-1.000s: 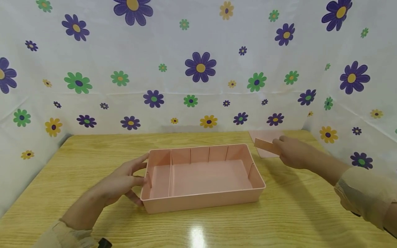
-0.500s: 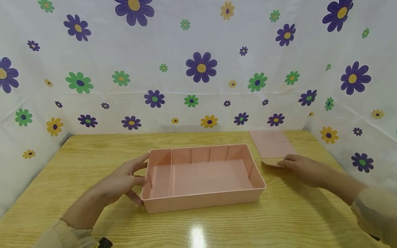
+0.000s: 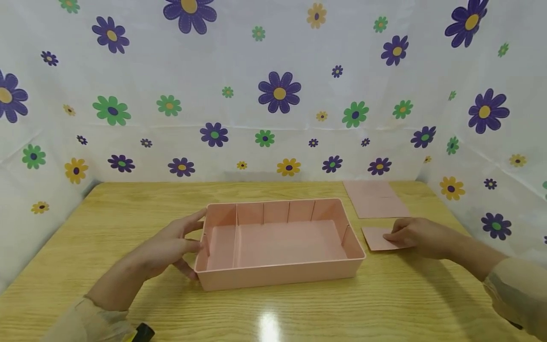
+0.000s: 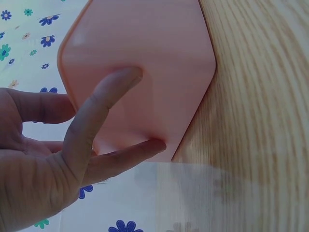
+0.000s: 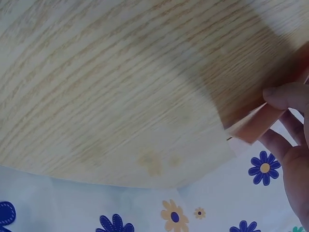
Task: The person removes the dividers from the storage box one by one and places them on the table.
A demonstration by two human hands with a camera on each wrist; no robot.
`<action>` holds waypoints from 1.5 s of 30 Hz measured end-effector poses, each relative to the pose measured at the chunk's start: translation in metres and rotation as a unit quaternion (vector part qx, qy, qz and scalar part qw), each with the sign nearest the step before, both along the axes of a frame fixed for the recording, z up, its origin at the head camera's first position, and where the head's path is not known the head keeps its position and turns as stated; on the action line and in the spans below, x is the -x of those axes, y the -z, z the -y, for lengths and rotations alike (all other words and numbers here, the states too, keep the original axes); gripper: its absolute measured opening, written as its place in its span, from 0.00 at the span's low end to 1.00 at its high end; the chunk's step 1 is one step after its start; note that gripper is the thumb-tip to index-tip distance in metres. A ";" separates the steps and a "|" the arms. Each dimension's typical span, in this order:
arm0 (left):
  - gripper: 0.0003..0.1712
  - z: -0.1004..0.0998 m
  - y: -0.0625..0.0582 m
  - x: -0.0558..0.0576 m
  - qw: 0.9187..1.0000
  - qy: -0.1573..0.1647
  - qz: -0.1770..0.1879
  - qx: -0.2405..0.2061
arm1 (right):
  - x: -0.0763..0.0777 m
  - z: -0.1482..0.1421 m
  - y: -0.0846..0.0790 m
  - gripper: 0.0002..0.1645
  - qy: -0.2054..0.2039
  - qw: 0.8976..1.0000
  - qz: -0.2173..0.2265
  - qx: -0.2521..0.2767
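A pink plastic organizer box (image 3: 278, 276) sits on the table in the head view. One upright divider (image 3: 236, 242) parts its narrow left compartment from the wide right one. My left hand (image 3: 164, 249) rests its spread fingers against the box's left end; in the left wrist view, fingertips (image 4: 129, 76) touch the outer wall (image 4: 149, 43). To the right of the box, my right hand (image 3: 420, 236) pinches a small flat pink divider panel (image 3: 376, 239) low over the table. The right wrist view shows the panel (image 5: 258, 124) between thumb and fingers.
A larger pink flat sheet (image 3: 376, 199) lies at the back right of the wooden table (image 3: 141, 199), behind the right hand. A white flowered cloth (image 3: 273, 57) hangs along the back and both sides.
My right hand has brought the panel nearer and lower, turning it from upright to nearly flat, so the pink sheet behind is uncovered. The left hand and box have stayed put.
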State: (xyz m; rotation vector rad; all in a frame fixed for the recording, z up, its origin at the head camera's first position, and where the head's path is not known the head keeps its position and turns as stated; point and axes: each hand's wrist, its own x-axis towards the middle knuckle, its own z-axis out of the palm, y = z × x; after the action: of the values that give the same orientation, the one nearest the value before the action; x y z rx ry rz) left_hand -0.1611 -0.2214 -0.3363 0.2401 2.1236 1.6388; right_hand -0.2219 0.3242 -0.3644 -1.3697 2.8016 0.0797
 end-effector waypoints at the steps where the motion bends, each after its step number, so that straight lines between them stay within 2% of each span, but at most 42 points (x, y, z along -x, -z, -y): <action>1: 0.44 0.000 0.000 0.000 1.000 0.002 -0.001 0.000 | 0.000 0.001 0.000 0.22 -0.008 1.000 -0.005 -0.005; 5: 0.44 0.002 -0.001 -0.001 1.000 0.010 0.000 -0.007 | 0.000 0.002 0.000 0.24 -0.024 0.999 -0.029 -0.033; 9: 0.43 0.003 -0.001 -0.001 1.000 0.013 -0.001 -0.013 | -0.001 0.003 0.000 0.24 -0.019 0.997 -0.048 -0.055; 16: 0.45 0.003 0.000 -0.001 1.000 0.011 0.000 -0.013 | -0.001 -0.001 0.006 0.22 -0.032 0.994 -0.093 -0.056; 27: 0.43 0.002 0.000 -0.001 1.000 0.016 -0.005 -0.014 | -0.003 -0.005 0.007 0.26 -0.029 0.998 -0.049 -0.013; 34: 0.43 0.002 0.000 0.000 1.000 0.020 -0.002 -0.017 | -0.005 -0.002 0.007 0.32 0.018 1.000 0.003 -0.014; 39: 0.43 0.001 -0.001 0.000 1.000 0.019 0.001 -0.016 | -0.002 -0.001 0.007 0.32 0.017 1.000 0.010 0.000; 45: 0.44 0.001 -0.001 -0.001 1.000 0.011 0.001 -0.007 | 0.002 0.001 0.007 0.31 0.038 0.999 0.026 -0.002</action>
State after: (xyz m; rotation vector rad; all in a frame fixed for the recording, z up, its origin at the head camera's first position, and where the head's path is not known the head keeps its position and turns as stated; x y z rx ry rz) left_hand -0.1604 -0.2223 -0.3350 0.2657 2.1010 1.6404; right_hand -0.2244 0.3233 -0.3711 -1.2450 2.8045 0.0481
